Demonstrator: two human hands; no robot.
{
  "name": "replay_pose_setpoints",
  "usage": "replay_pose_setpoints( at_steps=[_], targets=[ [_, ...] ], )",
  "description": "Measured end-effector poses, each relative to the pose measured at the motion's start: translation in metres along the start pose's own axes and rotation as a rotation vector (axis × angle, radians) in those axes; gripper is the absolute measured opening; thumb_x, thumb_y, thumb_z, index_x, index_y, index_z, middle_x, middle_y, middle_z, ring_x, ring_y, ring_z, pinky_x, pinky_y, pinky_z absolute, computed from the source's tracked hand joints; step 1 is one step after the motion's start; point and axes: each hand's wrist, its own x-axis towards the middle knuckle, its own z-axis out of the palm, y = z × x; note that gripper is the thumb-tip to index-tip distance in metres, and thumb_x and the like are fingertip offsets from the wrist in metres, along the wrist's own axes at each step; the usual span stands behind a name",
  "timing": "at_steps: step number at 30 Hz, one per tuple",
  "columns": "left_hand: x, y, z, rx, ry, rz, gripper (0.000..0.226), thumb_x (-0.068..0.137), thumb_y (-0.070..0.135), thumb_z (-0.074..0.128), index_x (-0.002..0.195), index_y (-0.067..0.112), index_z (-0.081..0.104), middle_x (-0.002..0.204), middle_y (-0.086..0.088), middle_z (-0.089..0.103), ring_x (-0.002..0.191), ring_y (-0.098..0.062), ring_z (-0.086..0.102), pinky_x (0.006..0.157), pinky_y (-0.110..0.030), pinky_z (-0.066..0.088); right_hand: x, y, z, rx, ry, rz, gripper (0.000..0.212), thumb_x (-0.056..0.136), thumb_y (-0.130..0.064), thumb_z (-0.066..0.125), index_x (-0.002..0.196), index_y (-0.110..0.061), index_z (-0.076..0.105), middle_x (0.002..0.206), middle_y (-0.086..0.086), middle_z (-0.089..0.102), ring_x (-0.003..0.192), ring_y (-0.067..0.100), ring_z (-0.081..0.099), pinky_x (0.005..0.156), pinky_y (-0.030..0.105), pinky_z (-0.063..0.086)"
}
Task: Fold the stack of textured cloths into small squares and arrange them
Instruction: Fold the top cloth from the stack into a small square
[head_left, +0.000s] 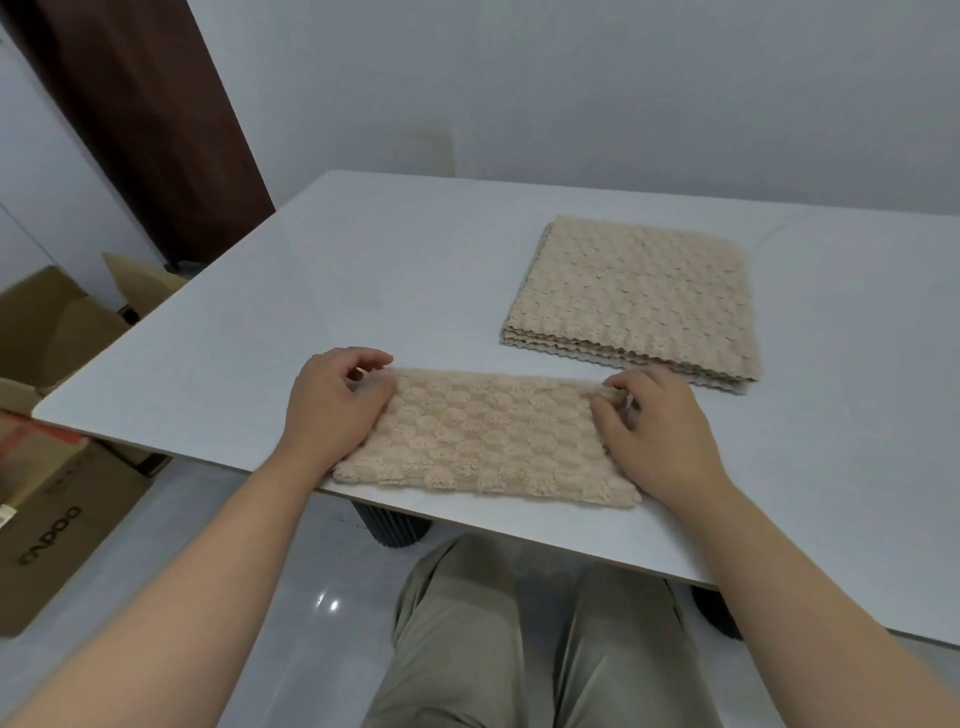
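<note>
Barely begun, seemingly: one cloth (483, 436) lying as a strip at the near edge of the worktop (363, 270), left hand (332, 410) and right hand (660, 436) pinching its far corners; stack (634, 296) unfolded just beyond; no squares finished.

One head-worn wide-angle view, forward and down, close above the near edge of the table (374, 270).

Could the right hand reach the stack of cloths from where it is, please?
Probably yes: the right hand, pinching the folded cloth, sits just short of the stack, with only bare table between them.
</note>
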Motion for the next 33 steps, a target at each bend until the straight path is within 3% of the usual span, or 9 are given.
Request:
replay_pose_setpoints(
  at_steps=[2,5,10,15,19,23,25,29,33],
  targets=[
    [0.003,-0.006,0.005,0.120,-0.021,0.067,0.030,0.090,0.032,0.069,0.120,0.029,0.072,0.118,0.013,0.066,0.114,-0.011,0.053,0.099,-0.027,0.040,0.001,0.000,0.001,-0.014,-0.013,0.043,0.037,0.095,-0.042,0.061,0.120,-0.016,0.070,0.117,0.002,0.062,0.117,0.024,0.051,0.098,0.030,0.038],
    [0.005,-0.010,0.009,0.182,-0.033,0.051,0.030,0.093,0.027,0.065,0.122,0.024,0.073,0.125,0.007,0.065,0.125,-0.019,0.046,0.105,-0.026,0.031,0.001,-0.002,0.004,-0.058,-0.032,0.047,0.045,0.095,-0.047,0.060,0.126,-0.016,0.070,0.124,0.005,0.061,0.123,0.027,0.048,0.104,0.035,0.038],
    [0.006,-0.010,0.009,0.191,-0.022,0.079,0.013,0.090,0.024,0.068,0.103,0.027,0.071,0.113,0.011,0.067,0.116,-0.018,0.049,0.100,-0.032,0.037,0.003,-0.004,-0.001,0.013,-0.035,0.000,0.026,0.094,-0.045,0.063,0.105,-0.022,0.066,0.104,-0.007,0.060,0.106,0.021,0.051,0.088,0.034,0.042],
    [0.000,-0.007,0.005,-0.050,-0.049,-0.026,0.015,0.091,0.022,0.070,0.102,0.030,0.063,0.104,0.015,0.065,0.091,-0.002,0.057,0.079,-0.026,0.043,0.000,-0.005,-0.011,0.271,-0.105,0.100,0.023,0.089,-0.034,0.073,0.098,-0.035,0.053,0.084,-0.011,0.061,0.078,0.017,0.058,0.074,0.040,0.050],
    [0.000,-0.008,0.001,-0.180,-0.010,-0.046,0.025,0.084,0.011,0.080,0.102,0.021,0.064,0.094,0.010,0.066,0.079,0.010,0.056,0.072,-0.009,0.043,-0.002,-0.006,-0.015,0.451,-0.149,0.209,0.040,0.088,-0.027,0.077,0.118,-0.041,0.053,0.099,-0.011,0.059,0.084,0.017,0.062,0.081,0.037,0.052],
    [0.001,-0.009,0.000,-0.217,-0.027,-0.046,0.032,0.083,0.011,0.082,0.109,0.026,0.070,0.092,0.009,0.067,0.074,0.006,0.055,0.073,-0.010,0.044,0.000,-0.005,-0.015,0.399,-0.149,0.193,0.049,0.088,-0.031,0.077,0.132,-0.040,0.058,0.101,-0.021,0.059,0.094,0.001,0.057,0.085,0.025,0.044],
    [0.001,-0.010,0.000,-0.206,-0.026,-0.040,0.033,0.085,0.016,0.081,0.113,0.031,0.072,0.091,0.007,0.066,0.073,0.006,0.056,0.072,-0.007,0.043,0.000,-0.003,-0.015,0.396,-0.129,0.187,0.036,0.088,-0.032,0.077,0.121,-0.037,0.065,0.094,-0.018,0.065,0.087,-0.001,0.060,0.081,0.026,0.049],
    [0.003,-0.012,0.001,-0.169,-0.018,-0.027,0.027,0.089,0.025,0.077,0.114,0.032,0.071,0.090,0.009,0.066,0.074,0.006,0.059,0.071,-0.005,0.042,0.001,0.000,-0.012,0.422,-0.120,0.187,0.013,0.089,-0.036,0.075,0.096,-0.034,0.065,0.083,-0.006,0.072,0.078,0.018,0.069,0.077,0.045,0.056],
    [0.002,-0.011,0.002,-0.156,0.010,-0.050,0.020,0.091,0.028,0.074,0.109,0.029,0.065,0.087,0.009,0.067,0.075,0.003,0.059,0.068,-0.007,0.040,0.000,-0.003,-0.014,0.442,-0.102,0.175,0.007,0.092,-0.037,0.072,0.092,-0.032,0.067,0.081,-0.013,0.072,0.074,0.008,0.067,0.071,0.036,0.054]
  ],
)
